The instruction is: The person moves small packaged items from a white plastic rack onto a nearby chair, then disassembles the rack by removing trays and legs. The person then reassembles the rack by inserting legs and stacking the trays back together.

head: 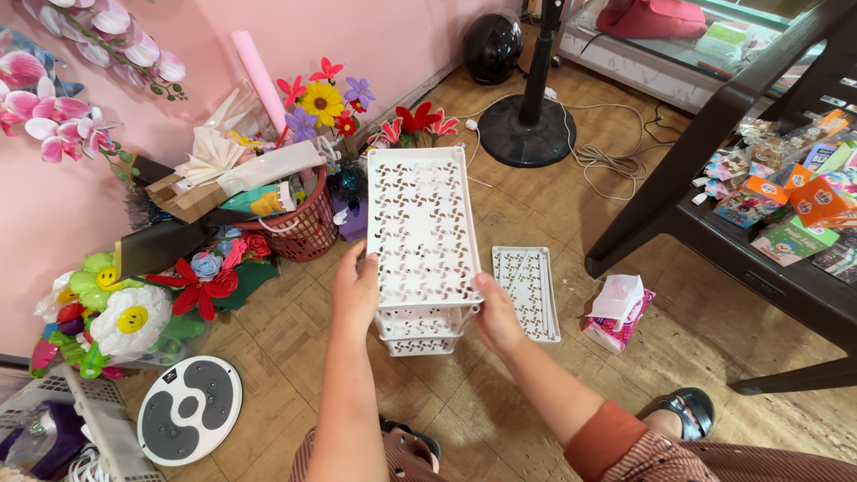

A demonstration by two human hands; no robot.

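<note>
A white plastic tiered rack [420, 234] with perforated trays stands on the wooden floor in front of me. My left hand [355, 293] grips its near left edge and my right hand [496, 314] grips its near right edge. Lower trays of the rack [420, 332] show beneath the top one. One loose white perforated tray [527, 290] lies flat on the floor just right of the rack.
A red basket [302, 228] of craft items and paper flowers [326, 100] stand by the pink wall. A tissue pack [618, 308] lies right of the loose tray. A dark table [714, 223] bearing boxes stands at right, a fan base [527, 129] behind, a round balance board [189, 409] at lower left.
</note>
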